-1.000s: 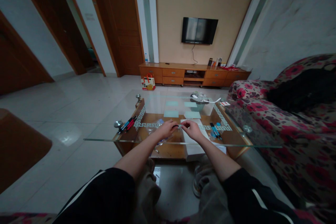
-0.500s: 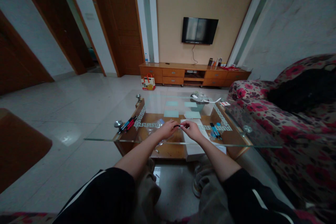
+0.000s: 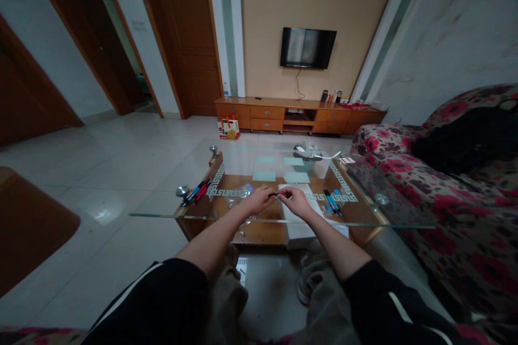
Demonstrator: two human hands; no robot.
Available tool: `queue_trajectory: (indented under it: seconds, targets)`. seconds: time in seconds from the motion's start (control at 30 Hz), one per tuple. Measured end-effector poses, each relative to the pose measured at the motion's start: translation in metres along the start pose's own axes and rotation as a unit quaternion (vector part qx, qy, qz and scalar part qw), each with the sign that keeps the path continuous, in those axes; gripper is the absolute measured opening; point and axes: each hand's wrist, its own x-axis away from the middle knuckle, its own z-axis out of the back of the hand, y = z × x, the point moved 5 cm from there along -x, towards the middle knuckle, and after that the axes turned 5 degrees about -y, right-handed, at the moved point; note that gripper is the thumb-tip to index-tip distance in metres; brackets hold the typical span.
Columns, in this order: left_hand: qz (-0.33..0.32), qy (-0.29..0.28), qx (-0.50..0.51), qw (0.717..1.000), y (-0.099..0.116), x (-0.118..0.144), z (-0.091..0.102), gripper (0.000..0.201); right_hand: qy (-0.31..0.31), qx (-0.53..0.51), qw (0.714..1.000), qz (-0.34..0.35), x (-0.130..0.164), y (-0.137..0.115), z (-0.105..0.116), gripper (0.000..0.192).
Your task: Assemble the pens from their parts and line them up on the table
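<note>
Above the near part of the glass table, my left hand (image 3: 261, 199) is closed around a slim black pen (image 3: 274, 194), most of which its fingers cover. From the other side, my right hand (image 3: 293, 199) pinches the pen's right end between thumb and fingertips. The two hands nearly meet over the tabletop. Left of them lies a bunch of black, blue and red pens (image 3: 196, 192). Several blue pens (image 3: 333, 202) lie to the right, near the patterned border. Crumpled clear plastic (image 3: 238, 194) sits just beyond my left forearm.
The glass tabletop (image 3: 162, 206) has a sharp front edge beneath my forearms. A white box (image 3: 299, 232) shows under my right hand. Farther back is a basket (image 3: 307, 163) with wrappings. A floral sofa (image 3: 404, 167) stands at right, a low TV cabinet (image 3: 267, 113) beyond.
The hands stay in almost the same place. A pale, shiny bit by the right fingertips has gone from sight; only the dark part shows between the hands now.
</note>
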Motion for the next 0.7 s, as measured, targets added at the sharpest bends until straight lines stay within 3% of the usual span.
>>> queue_trajectory:
  seconds: [0.17, 0.47, 0.53, 0.7]
  targets:
    - [0.007, -0.004, 0.004, 1.000, 0.001, 0.001, 0.002, 0.021, -0.013, 0.013, 1.000, -0.006, 0.001, 0.000, -0.001, 0.023]
    - [-0.019, -0.018, -0.006, 1.000, 0.009, 0.001, 0.004, 0.021, -0.067, 0.029, 0.997, -0.040, 0.003, 0.007, -0.006, 0.054]
    - [-0.012, -0.020, -0.008, 1.000, 0.007, 0.001, 0.004, 0.020, -0.064, 0.023, 0.997, -0.048, 0.003, 0.009, -0.007, 0.051]
    - [0.016, -0.017, -0.013, 1.000, -0.001, 0.002, 0.003, 0.019, -0.009, 0.027, 0.999, -0.040, 0.002, 0.010, -0.003, 0.020]
